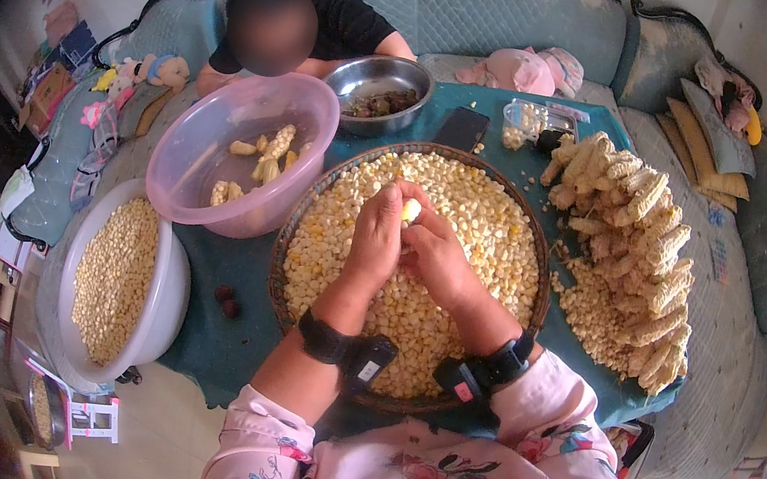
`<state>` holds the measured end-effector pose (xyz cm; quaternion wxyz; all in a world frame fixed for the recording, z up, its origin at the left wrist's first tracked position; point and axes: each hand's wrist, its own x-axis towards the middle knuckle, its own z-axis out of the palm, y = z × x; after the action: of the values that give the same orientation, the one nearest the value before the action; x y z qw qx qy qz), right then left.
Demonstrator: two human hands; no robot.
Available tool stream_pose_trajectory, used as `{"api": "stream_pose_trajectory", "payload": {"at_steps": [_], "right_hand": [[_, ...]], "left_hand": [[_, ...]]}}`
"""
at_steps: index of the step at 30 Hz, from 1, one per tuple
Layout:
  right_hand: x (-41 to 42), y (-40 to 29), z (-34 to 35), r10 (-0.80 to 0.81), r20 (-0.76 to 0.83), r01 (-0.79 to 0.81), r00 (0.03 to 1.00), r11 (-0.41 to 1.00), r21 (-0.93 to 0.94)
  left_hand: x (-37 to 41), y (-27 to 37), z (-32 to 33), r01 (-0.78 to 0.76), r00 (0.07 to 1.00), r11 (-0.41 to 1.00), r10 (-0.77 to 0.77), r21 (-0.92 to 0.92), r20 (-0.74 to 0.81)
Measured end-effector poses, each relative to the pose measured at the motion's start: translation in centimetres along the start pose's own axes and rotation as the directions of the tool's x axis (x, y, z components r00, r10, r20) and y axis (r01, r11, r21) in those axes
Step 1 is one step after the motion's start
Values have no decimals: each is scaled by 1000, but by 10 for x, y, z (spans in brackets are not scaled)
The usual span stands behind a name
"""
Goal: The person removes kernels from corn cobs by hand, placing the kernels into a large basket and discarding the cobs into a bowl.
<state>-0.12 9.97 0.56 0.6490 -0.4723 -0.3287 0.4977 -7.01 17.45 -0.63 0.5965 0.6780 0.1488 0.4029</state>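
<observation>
My left hand (375, 242) and my right hand (441, 259) meet above a round woven basket (547, 279) filled with loose corn kernels (329, 254). Between them they grip a corn cob (411, 210). Only a pale yellow end of it shows; my fingers and palms cover the rest. Both wrists carry black straps with small devices. Left of the basket, a pink translucent basin (224, 212) holds several partly kernelled cobs (276, 149). To its right, stripped cobs (642, 226) are heaped on the table.
A white tub (170, 297) of kernels stands at the left. Behind are a metal bowl (379, 68) with dark contents, a phone (461, 129) and a clear plastic container (539, 121). Dark round items (226, 299) lie on the green tablecloth (204, 346). Another person (341, 25) leans at the far side.
</observation>
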Motion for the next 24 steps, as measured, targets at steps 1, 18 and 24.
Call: {"api": "stream_pose_trajectory", "payload": {"at_steps": [1, 18, 24], "right_hand": [[2, 2, -3, 9, 13, -9, 1000, 1000, 13], [1, -3, 1, -23, 1, 23, 1000, 1000, 17], [-1, -2, 0, -69, -7, 69, 998, 997, -22]], "left_hand": [[-1, 1, 1, 23, 1000, 999, -24, -24, -18], [-2, 12, 0, 120, 989, 966, -135, -228, -52], [-1, 13, -1, 71, 996, 995, -75, -71, -54]]}}
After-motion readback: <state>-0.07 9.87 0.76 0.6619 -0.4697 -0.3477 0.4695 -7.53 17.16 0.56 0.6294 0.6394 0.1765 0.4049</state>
